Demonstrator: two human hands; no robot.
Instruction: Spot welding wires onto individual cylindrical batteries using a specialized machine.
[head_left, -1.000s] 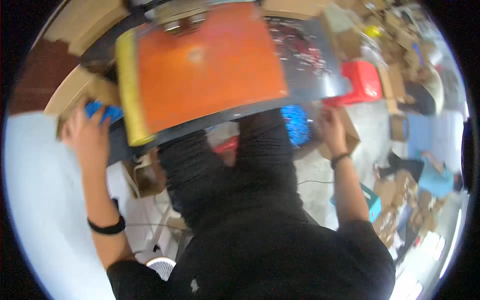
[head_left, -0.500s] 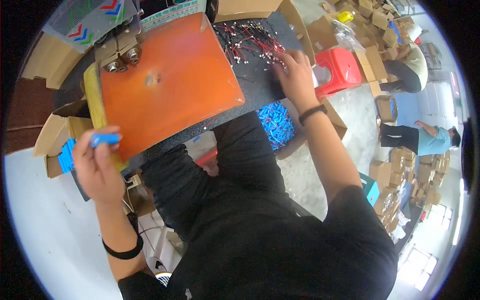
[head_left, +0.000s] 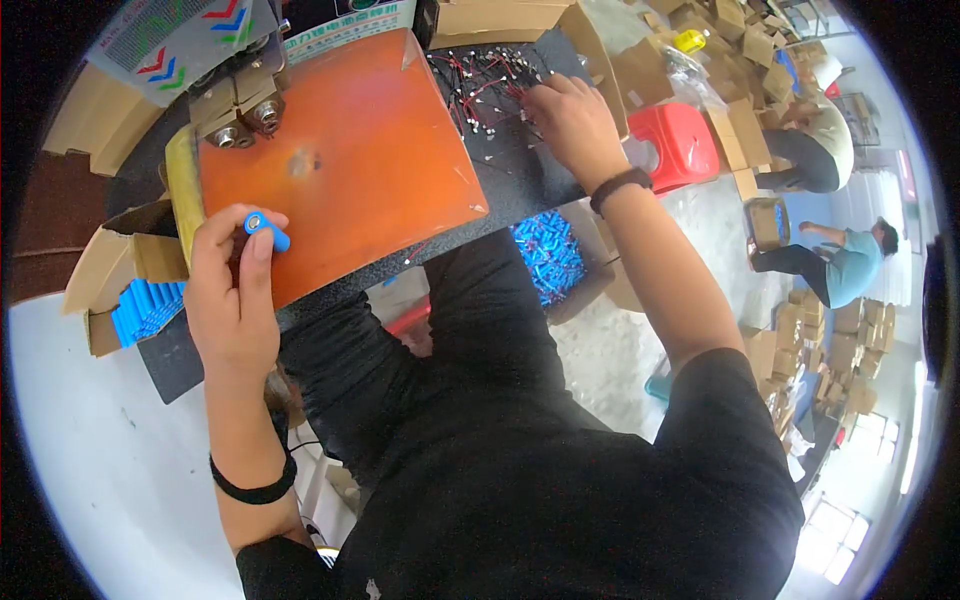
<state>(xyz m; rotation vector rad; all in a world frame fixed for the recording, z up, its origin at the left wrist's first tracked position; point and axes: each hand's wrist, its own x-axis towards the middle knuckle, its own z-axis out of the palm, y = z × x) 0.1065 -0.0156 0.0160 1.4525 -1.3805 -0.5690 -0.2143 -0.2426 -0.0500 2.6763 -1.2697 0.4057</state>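
We get bright, diffuse room light, with windows [head_left: 836, 541] at lower right blown to white, a soft sheen on the orange board [head_left: 385, 170], the blue cylinder [head_left: 279, 237] fairly crisp, far cartons [head_left: 788, 328] softer, and straight edges bowing toward the dark fisheye rim.

The person wears a plain black shirt [head_left: 560, 490], its cloth matte and softly creased across the front; a small pale mark [head_left: 373, 590] shows near the lower edge of the view; the left sleeve [head_left: 285, 570] and the right sleeve [head_left: 705, 405] are short, leaving the forearms bare; the trousers [head_left: 490, 320] are black too, the legs wrinkled in many folds; above the left hand [head_left: 235, 320] sits a smooth black band [head_left: 252, 491], looped around the forearm; at the right hand [head_left: 580, 128] a dark wristband [head_left: 620, 187] fits closely.
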